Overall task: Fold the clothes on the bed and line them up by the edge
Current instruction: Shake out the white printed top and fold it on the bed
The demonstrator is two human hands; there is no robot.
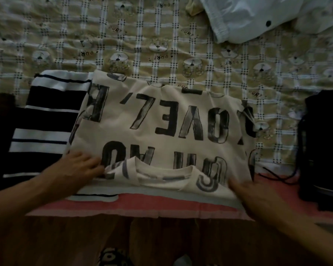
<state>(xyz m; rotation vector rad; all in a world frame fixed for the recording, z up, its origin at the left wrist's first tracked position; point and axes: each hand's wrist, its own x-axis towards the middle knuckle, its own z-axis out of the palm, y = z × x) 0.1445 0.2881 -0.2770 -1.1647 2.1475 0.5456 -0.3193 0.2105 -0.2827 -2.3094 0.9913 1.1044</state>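
partly blurred, right hand (258, 196) covers the lettered shirt (161, 127) corner.

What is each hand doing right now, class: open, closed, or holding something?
Left hand: open, fingers spread flat on the cream lettered shirt.
Right hand: blurred at the shirt's near corner; grip cannot be told.

A cream lettered folded shirt (158, 127) is lying at the checked bed's (181, 54) near edge, apparently overlapping a navy-and-white striped folded garment (46, 116) on its left, with a dark folded bundle (323, 150) lying well apart on its right.
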